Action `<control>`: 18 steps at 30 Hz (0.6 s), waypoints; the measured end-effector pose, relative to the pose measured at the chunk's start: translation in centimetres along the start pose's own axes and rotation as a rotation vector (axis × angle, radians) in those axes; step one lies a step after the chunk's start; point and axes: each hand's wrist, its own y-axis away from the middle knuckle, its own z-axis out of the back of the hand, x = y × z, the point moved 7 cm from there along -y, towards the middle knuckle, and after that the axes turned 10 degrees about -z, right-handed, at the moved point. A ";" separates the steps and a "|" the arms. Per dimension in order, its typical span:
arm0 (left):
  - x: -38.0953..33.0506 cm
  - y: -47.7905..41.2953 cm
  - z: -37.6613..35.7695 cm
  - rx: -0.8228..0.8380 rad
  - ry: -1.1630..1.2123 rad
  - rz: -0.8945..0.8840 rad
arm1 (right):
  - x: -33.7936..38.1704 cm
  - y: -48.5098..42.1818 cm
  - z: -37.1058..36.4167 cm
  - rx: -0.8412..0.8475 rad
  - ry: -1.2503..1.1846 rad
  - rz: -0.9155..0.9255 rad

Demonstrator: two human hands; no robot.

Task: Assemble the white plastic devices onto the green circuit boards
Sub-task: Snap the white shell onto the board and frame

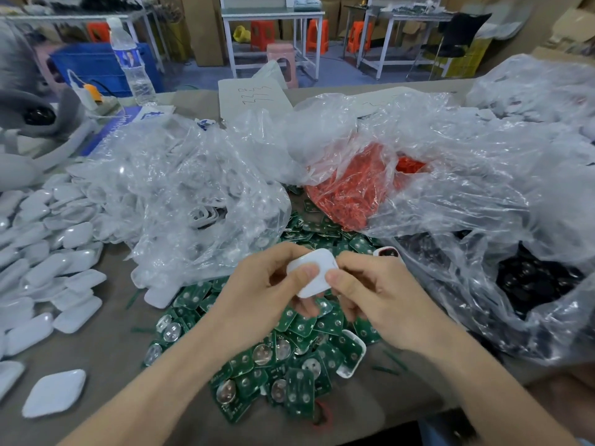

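- Two hands are meeting over the work: the left hand (257, 284) and the right hand (383, 294) are both pinching one white plastic device (314, 268), thumbs on top and fingers curled beneath; the device is being held just above the heap of green circuit boards (289, 365), with its smooth back facing the camera.
- Judging by the two-handed pinch, the step in hand is pressing or seating this shell; its open side is facing away, so whether a board is already sitting inside cannot be told.
- If the shell is empty, the next move is probably calling for one hand to let go, take a single board from the heap, line its rounded corners up with the shell and press evenly; if the shell is full, it is ready to be laid aside.
- White shells (48, 268) are lying in overlapping rows on the left of the table (106, 342); a clear bag (193, 194) of more white parts is slumping just behind the hands; a bag of red parts (351, 188) is lying beyond it; a bag of black parts (531, 278) is spreading along the right; a water bottle (130, 59) is standing at the far left.
- Boards are overlapping thickly, so lifting only one is likely needing care; loose bag film is hanging over the far edge of the heap; another shell (351, 352) is lying among the boards near the right wrist.
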 end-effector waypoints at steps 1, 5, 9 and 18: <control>-0.3 -0.1 0.0 0.022 -0.015 -0.012 | 0.1 0.0 -0.1 -0.001 0.006 -0.006; -0.8 -0.4 0.2 -0.003 -0.094 -0.064 | -0.3 -0.6 -0.2 -0.020 0.019 -0.067; -0.5 -0.8 -0.2 -0.011 -0.008 -0.040 | 0.2 -1.0 0.7 -0.094 -0.080 -0.045; 0.8 -0.7 -1.7 -0.140 0.311 -0.008 | -0.4 -0.3 0.7 -0.368 -0.280 -0.072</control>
